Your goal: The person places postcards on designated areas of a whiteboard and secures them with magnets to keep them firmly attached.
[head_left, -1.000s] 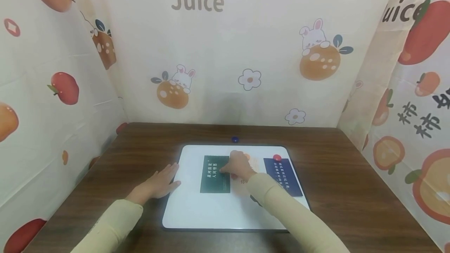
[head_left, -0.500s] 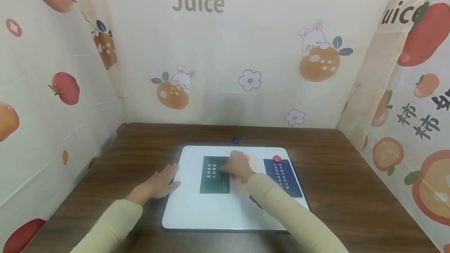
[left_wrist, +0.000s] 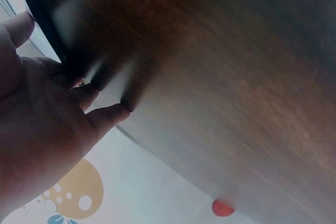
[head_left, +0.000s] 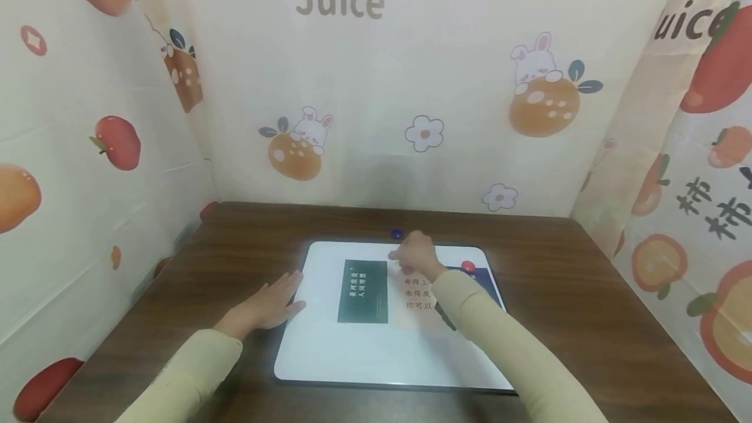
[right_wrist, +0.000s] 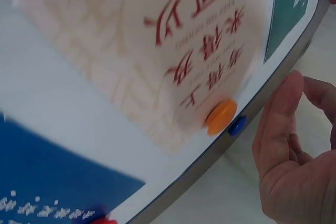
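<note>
A whiteboard (head_left: 329, 358) lies on the wooden table. My left hand (head_left: 271, 302) rests at its left edge, fingers straight; the left wrist view shows that hand (left_wrist: 47, 111) against the dark rim. My right hand (head_left: 416, 254) is over the board's far edge, fingers bent, just short of a blue magnet (head_left: 397, 234). Seen from the right wrist, the hand (right_wrist: 294, 150) holds nothing and stands apart from the blue magnet (right_wrist: 238, 126). A green card (head_left: 363, 292) lies left of a cream card (head_left: 411, 318), which has an orange magnet (right_wrist: 221, 116) at its far edge.
Right of the cream card is a dark blue card (head_left: 489, 281) with a red magnet (head_left: 468, 267) on its top edge, partly covered by my right sleeve (head_left: 487, 318). The brown table (head_left: 593, 318) extends around the board to fruit-printed curtains (head_left: 364, 83).
My right hand has left the green card's right edge and moved away from me, towards the blue magnet, uncovering more of the cream card. The left hand stays at the board's edge.
</note>
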Motion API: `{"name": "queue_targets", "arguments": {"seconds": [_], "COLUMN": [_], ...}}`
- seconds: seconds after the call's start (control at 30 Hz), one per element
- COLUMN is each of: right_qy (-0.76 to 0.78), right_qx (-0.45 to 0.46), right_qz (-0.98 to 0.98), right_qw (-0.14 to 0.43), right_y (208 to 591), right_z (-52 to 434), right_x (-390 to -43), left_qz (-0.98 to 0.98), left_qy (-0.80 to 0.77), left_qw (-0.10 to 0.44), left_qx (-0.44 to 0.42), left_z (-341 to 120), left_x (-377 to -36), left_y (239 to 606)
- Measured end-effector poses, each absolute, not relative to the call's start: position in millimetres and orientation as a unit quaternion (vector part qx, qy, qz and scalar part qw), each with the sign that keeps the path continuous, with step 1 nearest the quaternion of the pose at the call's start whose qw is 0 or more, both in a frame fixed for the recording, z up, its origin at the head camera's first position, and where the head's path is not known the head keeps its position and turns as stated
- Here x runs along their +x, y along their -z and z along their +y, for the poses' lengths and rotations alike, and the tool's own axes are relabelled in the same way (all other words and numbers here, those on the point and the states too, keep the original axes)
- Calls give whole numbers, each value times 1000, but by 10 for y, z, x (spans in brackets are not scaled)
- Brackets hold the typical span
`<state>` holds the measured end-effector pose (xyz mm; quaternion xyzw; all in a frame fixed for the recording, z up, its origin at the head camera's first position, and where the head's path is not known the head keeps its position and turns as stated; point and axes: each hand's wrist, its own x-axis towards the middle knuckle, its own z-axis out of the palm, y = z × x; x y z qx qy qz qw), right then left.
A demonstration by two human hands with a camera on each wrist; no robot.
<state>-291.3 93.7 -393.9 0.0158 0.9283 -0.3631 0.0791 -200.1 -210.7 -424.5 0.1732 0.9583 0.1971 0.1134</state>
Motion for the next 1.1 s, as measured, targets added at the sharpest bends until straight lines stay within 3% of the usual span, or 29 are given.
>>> {"name": "queue_targets", "arguments": {"seconds": [1.1], "right_qy": [434], "right_qx": [36], "right_qz": [899], "right_qw": [48], "right_y": [4040], "right_z": [1101], "right_x": [-3555], "left_qz": [961], "left_qy": [-198], "left_qw": [104], "left_qx": [161], "left_z": [-2128], "left_x": [-1996], "left_y": [4271]}}
